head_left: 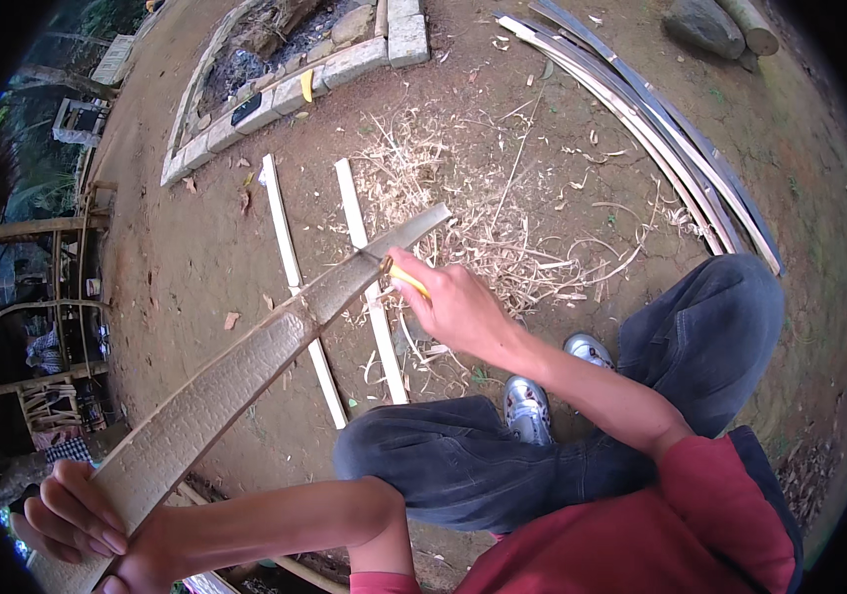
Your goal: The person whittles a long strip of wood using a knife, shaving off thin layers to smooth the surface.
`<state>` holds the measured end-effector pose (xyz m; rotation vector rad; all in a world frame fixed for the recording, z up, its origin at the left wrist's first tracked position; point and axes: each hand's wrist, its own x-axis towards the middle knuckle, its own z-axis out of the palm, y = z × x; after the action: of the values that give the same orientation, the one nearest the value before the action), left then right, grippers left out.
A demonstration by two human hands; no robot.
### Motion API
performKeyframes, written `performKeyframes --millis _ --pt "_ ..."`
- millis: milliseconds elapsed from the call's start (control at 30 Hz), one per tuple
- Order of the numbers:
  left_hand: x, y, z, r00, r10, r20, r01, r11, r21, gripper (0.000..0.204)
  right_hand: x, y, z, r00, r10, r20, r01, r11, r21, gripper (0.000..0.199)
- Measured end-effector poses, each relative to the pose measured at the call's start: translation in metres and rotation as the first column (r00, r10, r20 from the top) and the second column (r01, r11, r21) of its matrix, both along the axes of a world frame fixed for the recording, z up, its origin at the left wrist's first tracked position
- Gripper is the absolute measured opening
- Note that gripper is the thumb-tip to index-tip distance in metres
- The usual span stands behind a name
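Note:
A long split bamboo slat runs slantwise from the lower left toward the middle, its rough inner face up with a node ridge across it. My left hand is closed around its near end at the lower left. In my right hand is a knife with a yellow handle, gripped in closed fingers. The small dark blade meets the slat near its far end; the cutting edge itself is hard to make out. Beneath the slat, two pale strips lie side by side on the ground.
Curly shavings cover the dirt ahead of my shoes. Several long strips lie stacked at the right. A stone-edged fire pit holds a yellow object and a black flat object on its rim. Farther right sits a boulder.

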<state>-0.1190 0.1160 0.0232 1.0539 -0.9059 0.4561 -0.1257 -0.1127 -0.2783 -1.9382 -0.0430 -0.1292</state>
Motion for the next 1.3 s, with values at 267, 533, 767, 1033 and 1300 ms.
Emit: performKeyframes --millis 267,533,767,1033,1300 --pt "-0.003 -0.008 0.002 0.989 0.126 -0.072 -0.126 0.992 0.002 0.037 0.015 -0.007 -0.045 0.995 -0.082 -0.052 0.079 0.995 -0.055 0.037" --pt "-0.015 -0.022 0.007 0.977 0.202 -0.07 -0.201 0.979 0.014 0.039 0.017 -0.011 -0.083 0.993 -0.092 -0.073 0.079 0.984 -0.161 0.032" --pt "-0.003 -0.011 0.003 0.993 0.062 -0.096 -0.059 0.998 0.027 0.039 -0.012 0.001 0.021 0.999 -0.013 0.037 0.015 0.998 -0.057 0.037" --pt "-0.007 -0.017 0.006 0.991 0.106 -0.087 -0.104 0.994 0.026 0.038 0.011 -0.02 -0.072 0.982 -0.116 -0.146 0.095 0.984 -0.148 0.028" --pt "-0.008 -0.018 0.002 0.994 0.067 -0.082 -0.062 0.996 0.068 0.037 -0.006 -0.006 -0.033 0.99 -0.059 -0.131 0.056 0.998 -0.031 0.036"
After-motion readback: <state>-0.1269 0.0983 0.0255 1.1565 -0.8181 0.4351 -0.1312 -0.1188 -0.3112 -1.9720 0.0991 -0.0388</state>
